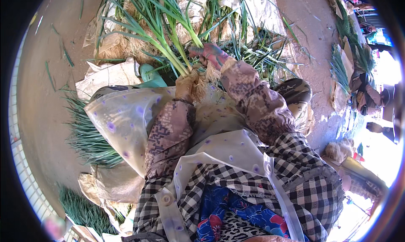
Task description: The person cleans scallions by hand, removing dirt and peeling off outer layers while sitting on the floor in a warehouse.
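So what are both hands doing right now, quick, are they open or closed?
Left hand: closed, holding green onion stalks near their roots.
Right hand: closed, holding another stalk by its lower end.

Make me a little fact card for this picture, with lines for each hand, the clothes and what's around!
Left hand: holding long green stalks near their roots
Right hand: holding another green stalk
Apron: see-through, purple spots
Sleeve covers: camouflage pattern
To the left: green bundle
Ahead: loose green leaves
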Demonstrator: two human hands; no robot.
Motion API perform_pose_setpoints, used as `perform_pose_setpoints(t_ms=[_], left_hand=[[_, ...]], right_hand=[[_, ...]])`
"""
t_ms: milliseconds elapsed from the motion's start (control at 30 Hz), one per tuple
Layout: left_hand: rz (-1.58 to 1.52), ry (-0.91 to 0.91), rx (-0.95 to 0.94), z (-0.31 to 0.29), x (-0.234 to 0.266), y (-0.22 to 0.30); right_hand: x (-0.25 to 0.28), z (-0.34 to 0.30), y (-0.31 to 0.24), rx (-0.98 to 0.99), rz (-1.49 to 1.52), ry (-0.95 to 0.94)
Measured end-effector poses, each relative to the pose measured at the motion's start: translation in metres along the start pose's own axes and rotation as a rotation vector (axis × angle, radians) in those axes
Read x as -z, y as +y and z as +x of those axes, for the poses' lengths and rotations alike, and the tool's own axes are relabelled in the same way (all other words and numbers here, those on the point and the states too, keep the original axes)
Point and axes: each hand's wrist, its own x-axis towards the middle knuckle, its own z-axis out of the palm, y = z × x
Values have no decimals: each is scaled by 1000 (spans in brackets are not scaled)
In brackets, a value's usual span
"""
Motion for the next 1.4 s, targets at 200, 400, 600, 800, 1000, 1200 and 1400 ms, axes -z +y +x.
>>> perform_pose_setpoints(t_ms=[200, 400, 600, 800, 1000, 1200, 1400], left_hand=[[39, 75, 29, -8, -18, 4], [-279, 27, -78, 2, 5, -7], [-166, 87, -96, 18, 6, -12], [-263, -10, -58, 20, 13, -6], [11, 3, -34, 20, 8, -7], [68, 26, -55, 6, 5, -9], [288, 53, -199, 17, 7, -36]], right_hand=[[-6, 26, 6, 61, 76, -33], [-4, -15, 12, 95, 321, 19], [8, -69, 18, 76, 461, 53], [59, -97, 3, 140, 270, 156], [124, -62, 45, 80, 56, 305], [38, -40, 5, 207, 398, 82], [-2, 13, -11, 197, -179, 260]])
